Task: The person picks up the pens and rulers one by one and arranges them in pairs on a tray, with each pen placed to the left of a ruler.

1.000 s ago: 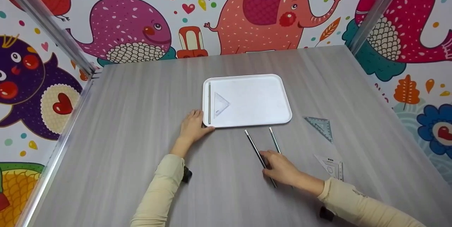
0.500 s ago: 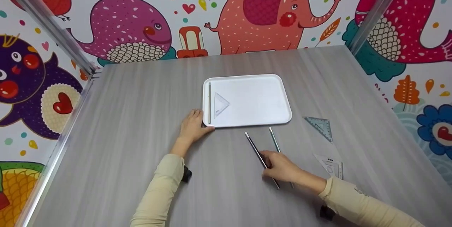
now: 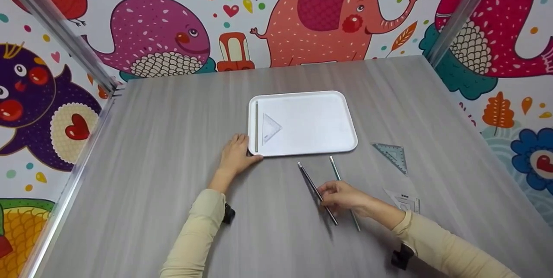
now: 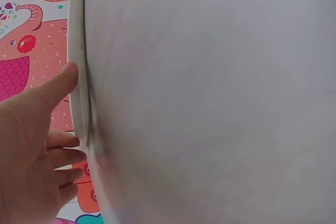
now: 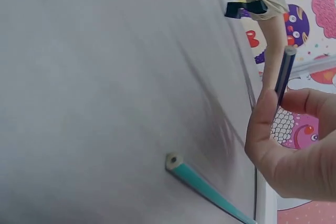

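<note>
My right hand (image 3: 348, 198) pinches a dark pencil (image 3: 306, 174) between thumb and fingers. The pencil is tilted and held above the table, its shadow beneath it. Just right of it a green pencil (image 3: 355, 221) lies on the table, partly hidden by that hand; its unsharpened end shows in the right wrist view. At the near left corner of a white tray (image 3: 311, 153) is my left hand (image 3: 235, 156), thumb along the near rim and fingers at the left side. In the tray lie a long thin pencil-like stick (image 3: 256, 126) and a clear set square (image 3: 270, 129).
On the table (image 3: 173, 139) to the right lie a bluish set square (image 3: 394, 156) and a clear set square (image 3: 405, 202), partly covered by the right forearm. A wall with cartoon animals stands behind the table.
My right hand has raised the dark pencil from the table, and a separate shadow now shows below it. More of the green pencil is uncovered. The left hand and tray stay put.
</note>
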{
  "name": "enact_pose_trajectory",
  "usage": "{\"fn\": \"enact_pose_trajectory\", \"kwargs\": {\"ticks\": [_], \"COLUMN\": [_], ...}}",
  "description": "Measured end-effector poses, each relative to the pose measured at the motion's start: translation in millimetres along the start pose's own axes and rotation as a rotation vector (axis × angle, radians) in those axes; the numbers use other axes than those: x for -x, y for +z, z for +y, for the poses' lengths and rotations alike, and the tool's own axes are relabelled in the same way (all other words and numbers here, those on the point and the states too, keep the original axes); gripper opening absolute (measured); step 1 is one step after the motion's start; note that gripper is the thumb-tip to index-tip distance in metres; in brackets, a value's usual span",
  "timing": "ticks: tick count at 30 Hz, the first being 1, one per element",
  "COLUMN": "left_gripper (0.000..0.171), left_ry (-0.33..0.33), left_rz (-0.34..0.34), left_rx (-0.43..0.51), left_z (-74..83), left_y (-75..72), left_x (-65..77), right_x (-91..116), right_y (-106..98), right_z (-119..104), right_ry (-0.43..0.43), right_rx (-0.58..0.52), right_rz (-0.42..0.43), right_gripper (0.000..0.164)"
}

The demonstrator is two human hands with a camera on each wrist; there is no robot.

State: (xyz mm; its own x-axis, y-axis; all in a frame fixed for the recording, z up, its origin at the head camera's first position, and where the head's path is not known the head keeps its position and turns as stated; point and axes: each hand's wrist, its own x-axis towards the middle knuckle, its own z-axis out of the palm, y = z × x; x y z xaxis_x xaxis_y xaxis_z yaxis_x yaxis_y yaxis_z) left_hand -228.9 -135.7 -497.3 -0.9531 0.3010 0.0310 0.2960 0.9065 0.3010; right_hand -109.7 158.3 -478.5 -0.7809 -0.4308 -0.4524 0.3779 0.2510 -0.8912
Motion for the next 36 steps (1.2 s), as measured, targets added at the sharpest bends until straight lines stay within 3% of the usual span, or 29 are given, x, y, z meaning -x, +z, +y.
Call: {"fn": "enact_pose_trajectory", "kwargs": {"ticks": [4,9,26,36], "left_gripper": [0.078,0.077,0.076,0.077], "left_ry": [-0.002,-0.001,-0.006,0.005], "left_rz": [0.011,0.024,0.011,0.008], "left_rx": [0.001,0.001,0.000,0.010], "left_z": [0.6,0.8,-0.1,0.2], "left_y": [-0.1,0.2,0.4,-0.9], "left_x": [0.6,1.0,1.4,2.5], "right_x": [-2.7,-7.6,-32.1,-44.7], "right_y": [-1.4,-1.5,4.6,7.3], "right_z": [-2.6,-6.5,-26.1,-36.9], "right_ry": [0.030,0.051,0.006,-0.001], "right_rx": [-0.129,-0.208,-0.307,-0.321], "right_rz": [-0.062,-0.068,-0.023,-0.029], "right_gripper": [0.038,0.037,0.035,0.020]}}
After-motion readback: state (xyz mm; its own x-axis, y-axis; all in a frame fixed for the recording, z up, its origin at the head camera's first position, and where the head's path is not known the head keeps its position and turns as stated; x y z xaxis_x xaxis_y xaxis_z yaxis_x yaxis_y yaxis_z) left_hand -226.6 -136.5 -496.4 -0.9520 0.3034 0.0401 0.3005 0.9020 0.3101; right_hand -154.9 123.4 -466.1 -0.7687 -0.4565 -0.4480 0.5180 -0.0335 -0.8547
